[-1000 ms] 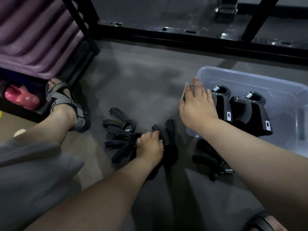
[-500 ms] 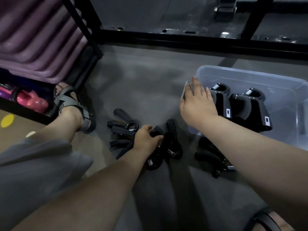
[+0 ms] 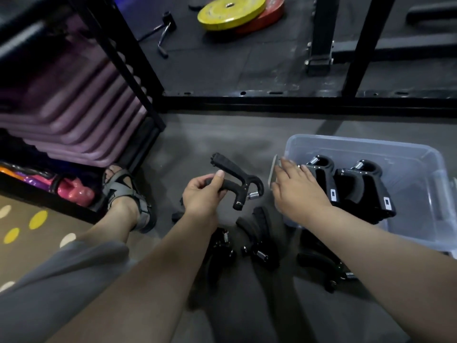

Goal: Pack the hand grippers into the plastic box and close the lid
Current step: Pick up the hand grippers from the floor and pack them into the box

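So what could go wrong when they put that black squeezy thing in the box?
The left hand grips the black spring hand gripper by only one handle, so its spring end could swing or slip. The right hand rests on the clear plastic box corner, right in the way, and might get bumped. Another black gripper on the floor lies partly under the right arm and could be missed.
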